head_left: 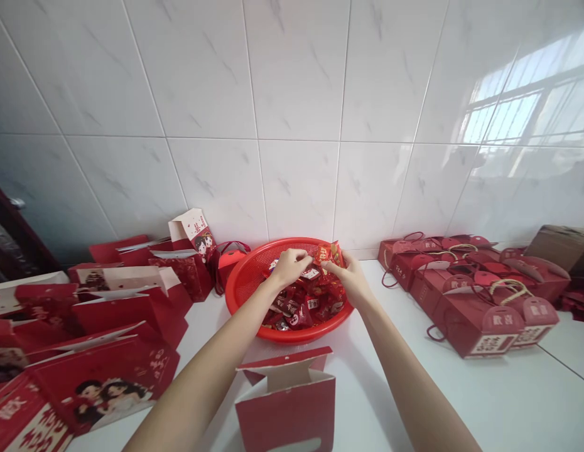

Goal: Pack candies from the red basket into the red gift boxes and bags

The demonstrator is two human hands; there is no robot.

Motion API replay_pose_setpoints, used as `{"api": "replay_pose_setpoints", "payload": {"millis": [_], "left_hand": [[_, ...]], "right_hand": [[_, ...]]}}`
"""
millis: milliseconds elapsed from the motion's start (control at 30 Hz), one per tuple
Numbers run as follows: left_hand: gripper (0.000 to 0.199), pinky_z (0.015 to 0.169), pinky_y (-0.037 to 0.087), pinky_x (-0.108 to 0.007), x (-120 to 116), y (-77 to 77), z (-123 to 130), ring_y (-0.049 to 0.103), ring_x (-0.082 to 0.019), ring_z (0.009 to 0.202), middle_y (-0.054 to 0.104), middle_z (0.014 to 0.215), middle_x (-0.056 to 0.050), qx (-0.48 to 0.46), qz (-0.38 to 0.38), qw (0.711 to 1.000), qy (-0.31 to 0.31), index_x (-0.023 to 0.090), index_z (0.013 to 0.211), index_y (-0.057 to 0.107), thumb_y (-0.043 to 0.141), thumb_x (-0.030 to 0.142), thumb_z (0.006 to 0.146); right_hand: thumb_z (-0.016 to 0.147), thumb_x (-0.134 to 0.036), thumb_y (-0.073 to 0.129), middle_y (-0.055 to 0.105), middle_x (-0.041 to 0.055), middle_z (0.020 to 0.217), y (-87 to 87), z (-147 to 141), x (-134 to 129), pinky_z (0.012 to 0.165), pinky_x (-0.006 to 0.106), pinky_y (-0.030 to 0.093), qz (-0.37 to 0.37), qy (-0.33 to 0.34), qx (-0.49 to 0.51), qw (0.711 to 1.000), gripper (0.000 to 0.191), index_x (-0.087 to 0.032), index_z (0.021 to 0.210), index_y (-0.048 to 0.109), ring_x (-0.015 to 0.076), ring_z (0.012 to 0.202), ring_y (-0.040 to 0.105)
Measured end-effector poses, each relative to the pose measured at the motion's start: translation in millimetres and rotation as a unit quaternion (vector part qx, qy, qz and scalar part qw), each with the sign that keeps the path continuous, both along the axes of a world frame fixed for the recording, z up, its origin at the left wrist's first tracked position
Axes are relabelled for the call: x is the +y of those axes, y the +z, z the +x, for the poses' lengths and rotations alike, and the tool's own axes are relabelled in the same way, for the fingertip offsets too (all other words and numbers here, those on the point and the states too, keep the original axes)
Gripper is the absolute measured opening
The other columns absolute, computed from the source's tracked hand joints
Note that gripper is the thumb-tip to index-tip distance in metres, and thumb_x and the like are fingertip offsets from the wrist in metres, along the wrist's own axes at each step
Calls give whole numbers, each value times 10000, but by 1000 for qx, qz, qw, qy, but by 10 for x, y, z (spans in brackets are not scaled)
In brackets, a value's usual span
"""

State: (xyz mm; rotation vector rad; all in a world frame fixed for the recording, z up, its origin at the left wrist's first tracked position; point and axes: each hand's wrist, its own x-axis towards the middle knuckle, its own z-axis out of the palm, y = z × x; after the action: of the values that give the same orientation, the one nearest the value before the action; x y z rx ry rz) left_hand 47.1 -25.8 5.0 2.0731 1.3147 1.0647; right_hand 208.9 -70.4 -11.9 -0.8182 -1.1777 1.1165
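Note:
In the head view, my right hand [351, 276] pinches a shiny red candy packet [328, 253] with gold print, above the right part of a red plastic basket [296, 336]. Close to the packet's left side is my left hand [291, 267], its fingers pinched together; what they hold, if anything, I cannot make out. Below both hands, many wrapped candies [313, 304], mostly red, lie in the basket. An upright red paper box [287, 414] stands open at the top between my forearms, in front of the basket.
Several open red gift boxes [127, 376] crowd the left side of the white table [381, 376]. Closed red boxes [466, 320] with cord handles stand in rows on the right. A brown cardboard box [560, 248] is at the far right. The tiled wall [296, 182] rises behind the basket.

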Motion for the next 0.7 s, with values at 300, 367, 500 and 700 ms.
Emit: {"api": "replay_pose_setpoints", "payload": {"millis": [300,367,500,700], "left_hand": [[372,576,328,-248,5,87,-16,352,-114,578,313,578,50,-141,16,989,-33,221,570,311,521,480,736],[371,590,350,-249,-5,116,-18,378,-121,595,348,584,42,-150,15,988,-29,219,574,350,525,506,730],[383,616,398,-261,-119,170,-62,470,-153,653,431,590,16,-171,13,985,-25,211,588,429,546,542,740],[378,575,376,-239,-487,168,-251,374,-111,581,346,590,39,-237,26,971,-9,213,564,336,566,466,722]], "right_hand": [[580,-371,851,759,34,875,58,5,22,694,344,567,-35,17,101,994,414,-213,931,700,238,786,708],[558,-372,870,756,33,843,80,23,18,665,328,565,-44,32,122,991,401,-210,889,710,226,755,705],[574,-419,868,758,42,818,158,50,-29,648,335,569,-39,87,122,988,397,-214,883,723,230,726,713],[636,-384,858,764,43,893,315,30,-213,720,328,557,-5,150,59,987,377,-210,945,731,230,782,716]]}}
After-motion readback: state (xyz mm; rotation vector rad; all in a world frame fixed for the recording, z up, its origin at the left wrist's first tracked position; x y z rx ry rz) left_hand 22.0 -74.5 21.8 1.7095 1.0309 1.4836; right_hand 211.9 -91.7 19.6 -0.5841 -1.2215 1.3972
